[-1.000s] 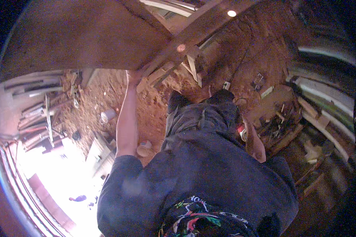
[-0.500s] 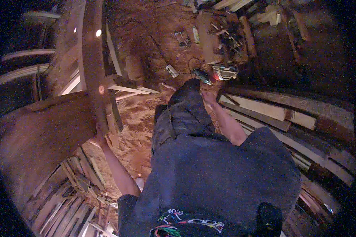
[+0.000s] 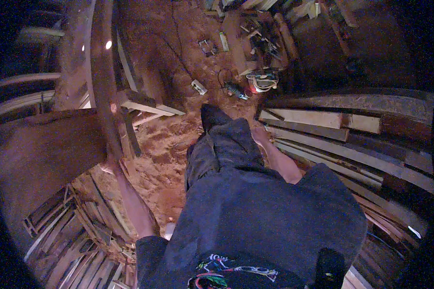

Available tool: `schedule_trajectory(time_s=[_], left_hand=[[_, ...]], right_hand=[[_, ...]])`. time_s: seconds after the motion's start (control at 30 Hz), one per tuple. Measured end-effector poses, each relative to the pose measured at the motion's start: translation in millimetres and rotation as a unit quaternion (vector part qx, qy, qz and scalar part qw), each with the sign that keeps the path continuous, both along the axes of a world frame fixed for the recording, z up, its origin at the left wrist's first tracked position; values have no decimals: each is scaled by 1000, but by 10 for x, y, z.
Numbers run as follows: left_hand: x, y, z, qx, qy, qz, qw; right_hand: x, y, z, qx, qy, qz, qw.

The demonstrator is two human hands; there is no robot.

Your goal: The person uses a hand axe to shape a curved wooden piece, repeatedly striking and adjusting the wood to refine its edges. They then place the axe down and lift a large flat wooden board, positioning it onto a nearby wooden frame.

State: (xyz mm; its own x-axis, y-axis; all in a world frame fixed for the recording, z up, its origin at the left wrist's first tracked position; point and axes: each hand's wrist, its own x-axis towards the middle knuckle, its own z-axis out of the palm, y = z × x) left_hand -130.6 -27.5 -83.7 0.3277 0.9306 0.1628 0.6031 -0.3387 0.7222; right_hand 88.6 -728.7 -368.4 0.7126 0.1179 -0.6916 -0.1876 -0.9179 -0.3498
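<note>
My left hand (image 3: 111, 165) is at the near right corner of a wide brown wooden board (image 3: 46, 149). Its fingers close round the board's edge and are partly hidden by it. Beside my right leg hangs my right hand (image 3: 259, 135), close to the ends of a stack of long planks (image 3: 318, 118). Dim light hides its fingers, and nothing held shows in it.
A tall timber post (image 3: 102, 72) and short wooden bracing (image 3: 149, 103) stand at the left. Sawdust covers the ground. Ahead lie a white power strip (image 3: 198, 87), a power tool (image 3: 235, 90) and a red bucket with coiled cable (image 3: 262, 82). Stacked timber (image 3: 82, 250) fills the lower left.
My view has shifted, so the post and the tools on the ground appear further left. My left hand stays at the board's edge; my right hand has dropped slightly lower beside the planks.
</note>
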Motion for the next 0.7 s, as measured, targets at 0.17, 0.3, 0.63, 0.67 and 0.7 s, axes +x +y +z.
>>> schedule_trajectory(time_s=[0.17,0.3,0.63,0.67,0.7], left_hand=[[-58,-42,45,-5,1,13,1000],[22,-69,10,-20,11,15,1000],[481,-303,-189,-95,79,75,989],[559,-312,-264,-112,89,83,986],[675,-352,-259,-115,104,93,984]], right_hand=[[713,507,-2,175,-50,-35,983],[908,595,-43,284,-2,-97,954],[2450,-255,-829,-107,-10,200,974],[2813,-400,-938,-116,-28,168,979],[3191,-289,-972,-139,-43,149,978]])
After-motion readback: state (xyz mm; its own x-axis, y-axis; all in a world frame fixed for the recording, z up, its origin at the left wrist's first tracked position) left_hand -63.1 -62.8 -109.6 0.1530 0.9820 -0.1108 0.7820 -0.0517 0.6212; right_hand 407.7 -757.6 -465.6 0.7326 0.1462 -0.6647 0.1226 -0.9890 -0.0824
